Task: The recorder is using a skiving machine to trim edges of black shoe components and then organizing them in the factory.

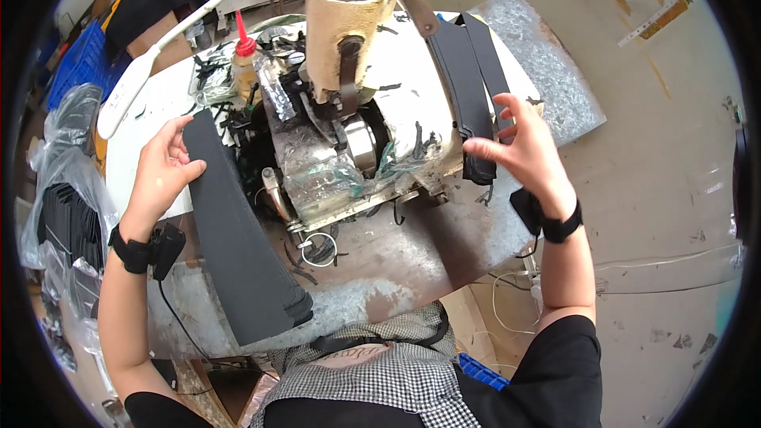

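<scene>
A stack of long black flat strips [238, 246] lies left of the machine, slanting toward the table's front edge. At its far end is my left hand [162, 165], fingers apart, with thumb and index at the stack's left edge. Beyond the machine's right side lies a second pile of black strips [456, 79]. My right hand [527, 147] is spread open over that pile's near end, thumb pointing left; whether it touches the strips is unclear. Between my hands stands a worn machine with a cream-coloured column [339, 32] and a shiny metal cylinder [361, 147].
A bottle with a red nozzle [244, 67] stands behind the machine, among black scraps. A white lamp arm [131, 87] reaches in from the upper left. Bagged black pieces [71, 222] and a blue crate [83, 67] are at left. A wall [658, 190] bounds the right.
</scene>
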`<state>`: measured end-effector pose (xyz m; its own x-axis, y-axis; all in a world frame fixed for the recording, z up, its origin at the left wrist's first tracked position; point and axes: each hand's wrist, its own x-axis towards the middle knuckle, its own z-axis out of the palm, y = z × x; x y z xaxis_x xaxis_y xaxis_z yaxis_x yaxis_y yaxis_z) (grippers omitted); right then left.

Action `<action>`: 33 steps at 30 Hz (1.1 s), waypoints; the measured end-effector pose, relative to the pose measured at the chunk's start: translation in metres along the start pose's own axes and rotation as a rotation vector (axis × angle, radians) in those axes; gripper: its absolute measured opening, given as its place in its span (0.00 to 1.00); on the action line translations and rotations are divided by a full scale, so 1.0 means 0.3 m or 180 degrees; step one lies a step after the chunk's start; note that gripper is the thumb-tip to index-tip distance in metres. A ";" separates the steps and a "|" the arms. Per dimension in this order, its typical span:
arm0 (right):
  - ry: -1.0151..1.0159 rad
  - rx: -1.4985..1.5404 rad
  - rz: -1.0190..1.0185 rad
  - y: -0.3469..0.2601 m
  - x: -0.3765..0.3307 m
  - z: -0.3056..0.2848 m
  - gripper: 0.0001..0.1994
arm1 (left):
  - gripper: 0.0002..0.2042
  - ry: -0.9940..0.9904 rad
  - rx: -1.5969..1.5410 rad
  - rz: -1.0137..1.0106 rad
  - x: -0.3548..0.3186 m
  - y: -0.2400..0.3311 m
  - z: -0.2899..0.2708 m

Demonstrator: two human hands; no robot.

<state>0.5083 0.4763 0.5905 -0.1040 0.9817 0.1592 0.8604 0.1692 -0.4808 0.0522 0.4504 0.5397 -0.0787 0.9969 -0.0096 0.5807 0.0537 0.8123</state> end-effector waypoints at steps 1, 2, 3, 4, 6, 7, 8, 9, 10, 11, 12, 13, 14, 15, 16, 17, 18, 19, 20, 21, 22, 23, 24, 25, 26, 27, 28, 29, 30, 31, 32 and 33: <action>0.0109 -0.0245 -0.0133 -0.002 -0.022 0.026 0.42 | 0.32 0.0019 0.0051 0.0034 -0.005 0.019 0.004; 0.0218 -0.0488 -0.0267 0.005 -0.034 0.057 0.43 | 0.32 0.0039 0.0102 0.0066 -0.013 0.029 0.002; 0.0246 -0.0430 -0.0287 -0.001 -0.041 0.077 0.40 | 0.32 0.0036 0.0103 0.0069 -0.010 0.022 0.002; 0.0247 -0.0429 -0.0284 -0.007 -0.037 0.091 0.40 | 0.32 0.0035 0.0105 0.0110 -0.005 0.010 0.004; 0.0488 -0.0464 -0.0340 -0.024 -0.019 0.110 0.34 | 0.32 0.0038 0.0109 0.0153 -0.006 -0.003 0.003; 0.0493 -0.0425 -0.0314 -0.044 -0.013 0.107 0.28 | 0.32 0.0032 0.0078 0.0141 -0.008 -0.005 0.000; 0.0495 -0.0425 -0.0317 -0.044 -0.002 0.107 0.28 | 0.33 0.0026 0.0046 0.0129 -0.011 -0.005 -0.003; 0.0425 -0.0421 -0.0324 -0.042 0.013 0.110 0.27 | 0.33 0.0033 0.0043 0.0128 -0.013 -0.005 -0.004; 0.0354 -0.0419 -0.0331 -0.042 0.021 0.112 0.26 | 0.33 0.0025 0.0050 0.0103 -0.015 -0.005 -0.004; 0.0354 -0.0421 -0.0337 -0.043 0.020 0.110 0.26 | 0.33 0.0016 0.0056 0.0078 -0.017 -0.004 -0.004; 0.0350 -0.0408 -0.0241 -0.042 0.021 0.108 0.25 | 0.33 0.0025 0.0052 0.0074 -0.018 -0.001 -0.002; 0.0346 -0.0395 -0.0144 -0.042 0.021 0.107 0.24 | 0.32 0.0042 0.0091 0.0084 -0.018 0.004 0.002; 0.0343 -0.0397 -0.0151 -0.048 0.021 0.104 0.24 | 0.32 0.0058 0.0131 0.0095 -0.019 0.007 0.004; 0.0364 -0.0551 -0.0186 -0.058 0.018 0.102 0.22 | 0.32 0.0053 0.0129 0.0092 -0.019 0.002 0.004; 0.0384 -0.0705 -0.0221 -0.062 0.015 0.101 0.20 | 0.32 0.0069 0.0125 0.0106 -0.019 -0.005 0.002; 0.0379 -0.0707 -0.0215 -0.057 0.017 0.105 0.20 | 0.32 0.0084 0.0122 0.0121 -0.020 -0.010 0.002; 0.0603 -0.0864 -0.0727 -0.048 0.021 0.107 0.17 | 0.32 0.0073 0.0115 0.0129 -0.019 -0.010 0.002; 0.0823 -0.1019 -0.1241 -0.043 0.025 0.107 0.14 | 0.33 0.0066 0.0106 0.0097 -0.020 -0.009 0.002; 0.0824 -0.1031 -0.1231 -0.046 0.027 0.102 0.14 | 0.33 0.0059 0.0097 0.0064 -0.023 -0.007 0.002; 0.0687 -0.1108 -0.1178 -0.053 0.030 0.098 0.12 | 0.33 0.0058 0.0097 0.0061 -0.031 0.001 0.006; 0.0548 -0.1184 -0.1126 -0.058 0.033 0.094 0.10 | 0.33 0.0266 0.0402 0.0246 -0.042 0.013 0.013; 0.0543 -0.1183 -0.1128 -0.059 0.038 0.090 0.10 | 0.33 0.0475 0.0707 0.0430 -0.053 0.020 0.016; 0.0574 -0.1064 -0.1180 -0.059 0.043 0.085 0.07 | 0.33 0.0474 0.0706 0.0424 -0.063 0.021 0.014; 0.0604 -0.0943 -0.1234 -0.060 0.048 0.080 0.06 | 0.32 0.0533 0.0876 0.0592 -0.074 0.023 0.010; 0.0597 -0.0940 -0.1238 -0.063 0.052 0.075 0.06 | 0.31 0.0593 0.1048 0.0759 -0.087 0.025 0.005; 0.0596 -0.0802 -0.1194 -0.064 0.055 0.068 0.05 | 0.31 0.0579 0.1038 0.0760 -0.098 0.033 0.002; 0.0596 -0.0664 -0.1151 -0.066 0.058 0.059 0.04 | 0.29 0.0555 0.1009 0.0761 -0.113 0.048 -0.003; 0.0610 -0.0696 -0.1020 -0.073 0.059 0.044 0.04 | 0.27 0.0531 0.0979 0.0763 -0.127 0.063 -0.009; 0.0838 -0.0739 -0.0909 -0.066 0.060 0.035 0.04 | 0.27 0.0528 0.0975 0.0762 -0.141 0.078 -0.016; 0.1050 -0.0754 -0.0927 -0.057 0.064 0.021 0.04 | 0.26 0.0547 0.1026 0.0831 -0.153 0.094 -0.023; 0.1264 -0.0770 -0.0943 -0.049 0.065 0.001 0.04 | 0.25 0.0565 0.1076 0.0902 -0.164 0.112 -0.028; 0.1256 -0.0729 -0.0739 -0.051 0.060 -0.022 0.05 | 0.25 0.0564 0.1077 0.0900 -0.177 0.132 -0.034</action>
<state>0.4965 0.4908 0.6062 -0.1470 0.8054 0.5742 0.9289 0.3119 -0.1997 0.0711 0.3990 0.5782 0.0008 0.9514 0.3080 0.8282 -0.1732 0.5330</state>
